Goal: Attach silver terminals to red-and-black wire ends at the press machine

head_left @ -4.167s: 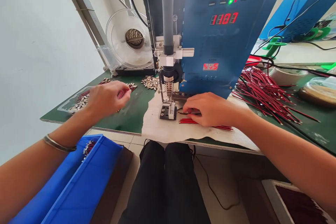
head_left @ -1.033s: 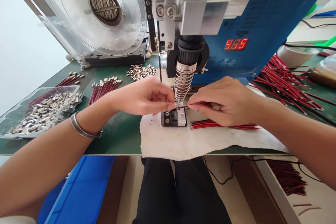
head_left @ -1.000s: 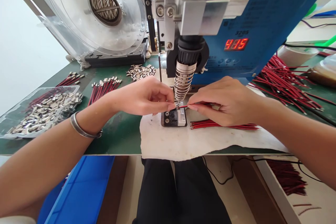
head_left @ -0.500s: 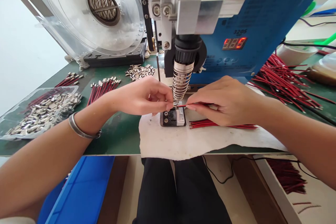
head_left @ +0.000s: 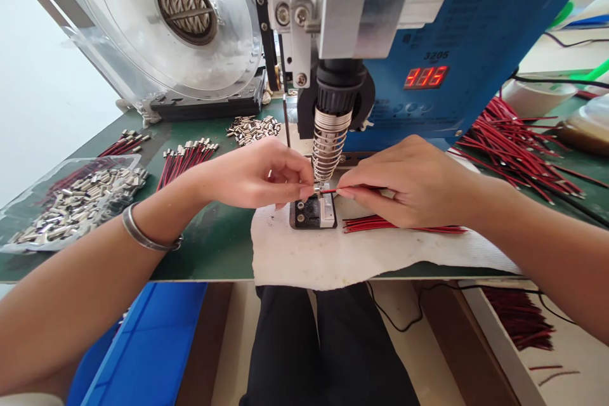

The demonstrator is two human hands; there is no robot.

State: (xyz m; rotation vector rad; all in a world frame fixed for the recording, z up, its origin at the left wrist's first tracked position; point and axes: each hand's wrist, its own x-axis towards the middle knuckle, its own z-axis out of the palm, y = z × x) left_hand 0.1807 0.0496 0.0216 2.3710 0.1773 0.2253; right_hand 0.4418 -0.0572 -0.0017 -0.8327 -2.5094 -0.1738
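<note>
My left hand (head_left: 278,174) is closed in a pinch on a small silver connector (head_left: 317,189), mostly hidden by the fingertips. From the right, my right hand (head_left: 402,184) pinches a red-and-black wire (head_left: 329,190), whose end meets the connector. Both are just under the tip of a soldering iron (head_left: 328,146) wrapped in a wire coil. Below the fingertips stands a small black-and-white fixture (head_left: 314,212). Beneath my right hand, a bundle of red-and-black wires (head_left: 371,224) lies on a white cloth (head_left: 304,260).
A blue machine (head_left: 413,120) with a lit red display stands behind. Loose connectors fill a clear bag (head_left: 80,203) at left; others form a pile (head_left: 254,130) farther back. Wires with connectors (head_left: 188,158) lie nearby. More red wires (head_left: 518,146) heap at right. A clear reel (head_left: 118,32) stands back left.
Both hands keep their grip and place under the iron. The display's lit digits look different; the view has shifted very slightly.
</note>
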